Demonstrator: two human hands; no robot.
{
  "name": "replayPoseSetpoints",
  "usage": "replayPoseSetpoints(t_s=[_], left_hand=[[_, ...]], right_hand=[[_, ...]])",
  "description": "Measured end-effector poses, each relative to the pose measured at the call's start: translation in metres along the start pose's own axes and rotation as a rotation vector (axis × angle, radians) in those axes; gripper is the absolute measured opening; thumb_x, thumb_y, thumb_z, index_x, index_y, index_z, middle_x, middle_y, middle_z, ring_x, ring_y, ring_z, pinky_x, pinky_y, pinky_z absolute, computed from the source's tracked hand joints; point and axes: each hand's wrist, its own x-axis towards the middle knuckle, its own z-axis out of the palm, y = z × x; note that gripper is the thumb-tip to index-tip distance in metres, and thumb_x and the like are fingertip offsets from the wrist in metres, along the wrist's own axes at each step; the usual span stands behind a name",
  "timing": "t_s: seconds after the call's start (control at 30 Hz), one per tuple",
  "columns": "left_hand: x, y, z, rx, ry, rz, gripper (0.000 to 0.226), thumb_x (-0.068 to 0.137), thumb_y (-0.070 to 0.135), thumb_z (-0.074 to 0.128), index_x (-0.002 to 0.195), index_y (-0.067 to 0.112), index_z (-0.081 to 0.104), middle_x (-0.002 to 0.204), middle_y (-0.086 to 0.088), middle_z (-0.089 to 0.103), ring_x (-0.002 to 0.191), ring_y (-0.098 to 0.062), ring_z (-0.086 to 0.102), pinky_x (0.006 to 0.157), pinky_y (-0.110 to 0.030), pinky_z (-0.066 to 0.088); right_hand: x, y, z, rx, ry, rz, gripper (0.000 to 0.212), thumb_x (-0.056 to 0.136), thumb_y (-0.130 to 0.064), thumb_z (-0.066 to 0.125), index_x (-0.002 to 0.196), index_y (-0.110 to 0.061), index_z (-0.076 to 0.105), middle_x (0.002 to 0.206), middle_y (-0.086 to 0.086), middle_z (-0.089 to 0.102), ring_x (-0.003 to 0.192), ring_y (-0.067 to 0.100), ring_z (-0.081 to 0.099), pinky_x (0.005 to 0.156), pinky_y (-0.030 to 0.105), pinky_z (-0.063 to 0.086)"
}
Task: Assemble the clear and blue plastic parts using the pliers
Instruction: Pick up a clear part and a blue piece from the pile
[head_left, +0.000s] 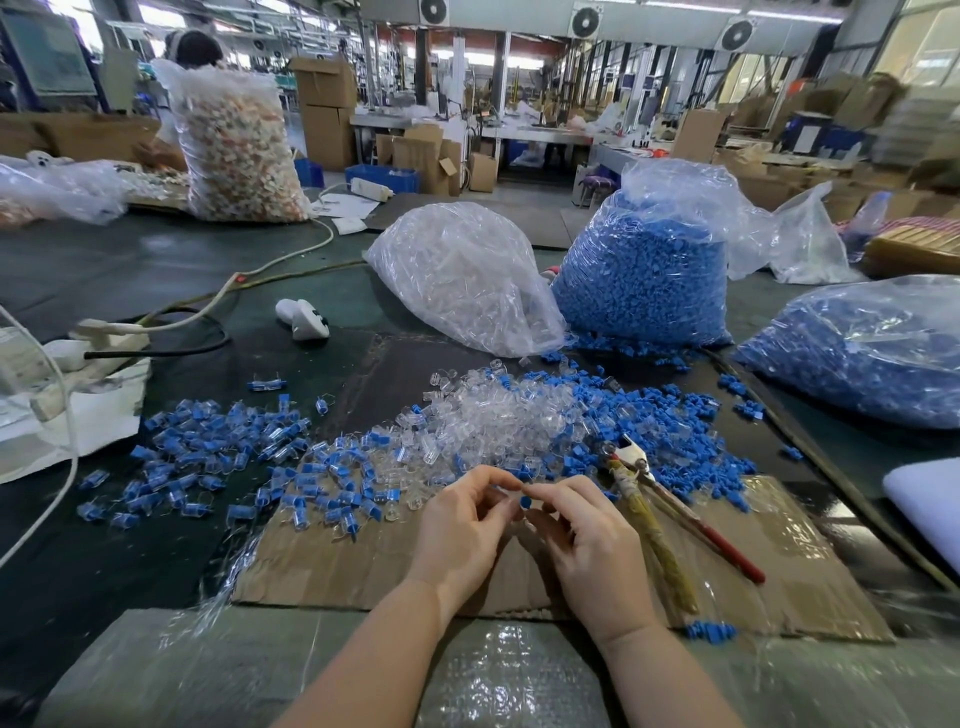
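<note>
My left hand (462, 525) and my right hand (587, 540) meet over the cardboard sheet (779, 561), fingertips together. Between them sits a small blue plastic part (524, 501), pinched by my right fingers; my left fingers curl round what looks like a clear piece, mostly hidden. The pliers (670, 514), with one red and one wrapped handle, lie untouched on the cardboard just right of my right hand. A heap of loose clear parts (498, 421) lies ahead, loose blue parts (670, 421) to its right, and assembled blue-and-clear pieces (218, 452) to the left.
Three big plastic bags stand behind the heaps: clear parts (462, 275), blue parts (649, 270), and more blue parts (862, 348) at the right. A power strip with cables (109, 338) and a white handheld device (304, 317) lie at the left. A person sits far back left.
</note>
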Motion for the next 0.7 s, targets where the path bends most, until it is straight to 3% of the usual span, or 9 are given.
replayPoseSetpoints(t_s=[0.13,0.37,0.53,0.63,0.7], left_hand=[[0.001,0.000,0.000,0.005,0.003,0.001,0.010,0.088,0.015,0.062,0.088,0.024,0.064,0.077,0.001,0.068,0.074,-0.012,0.064,0.069,-0.019,0.051],[0.002,-0.002,0.000,-0.001,-0.002,-0.005,0.014,0.085,0.011,0.065,0.086,0.024,0.064,0.078,0.003,0.068,0.074,-0.008,0.063,0.069,-0.016,0.051],[0.002,0.000,-0.002,-0.082,0.005,-0.041,0.011,0.085,0.008,0.064,0.088,0.019,0.064,0.081,-0.002,0.068,0.080,-0.016,0.065,0.075,-0.028,0.056],[0.001,0.002,-0.003,-0.136,0.024,-0.055,0.013,0.085,0.006,0.063,0.086,0.018,0.063,0.078,-0.003,0.066,0.075,-0.011,0.064,0.068,-0.020,0.054],[0.002,0.004,-0.004,-0.147,0.038,-0.065,0.012,0.086,0.005,0.063,0.086,0.018,0.063,0.079,-0.003,0.066,0.076,-0.011,0.064,0.068,-0.020,0.054]], right_hand=[[0.000,-0.001,-0.001,0.002,0.003,-0.002,0.022,0.080,-0.019,0.074,0.102,-0.020,0.070,0.090,-0.012,0.059,0.080,0.008,0.060,0.069,0.031,0.053],[0.000,-0.004,-0.002,-0.017,-0.013,-0.021,0.024,0.079,-0.016,0.075,0.102,-0.019,0.070,0.091,-0.010,0.060,0.081,0.008,0.060,0.071,0.030,0.053],[0.002,-0.006,-0.004,-0.163,0.097,-0.046,0.025,0.078,-0.015,0.068,0.103,-0.013,0.067,0.092,-0.002,0.061,0.087,0.017,0.058,0.081,0.032,0.047],[0.005,-0.006,-0.010,-0.351,0.207,0.080,0.033,0.075,-0.013,0.075,0.106,-0.009,0.066,0.097,0.006,0.063,0.090,0.026,0.060,0.083,0.037,0.041],[0.009,-0.006,-0.019,-0.518,0.148,0.310,0.042,0.084,-0.028,0.065,0.121,-0.009,0.057,0.114,0.012,0.060,0.105,0.030,0.056,0.091,0.043,0.041]])
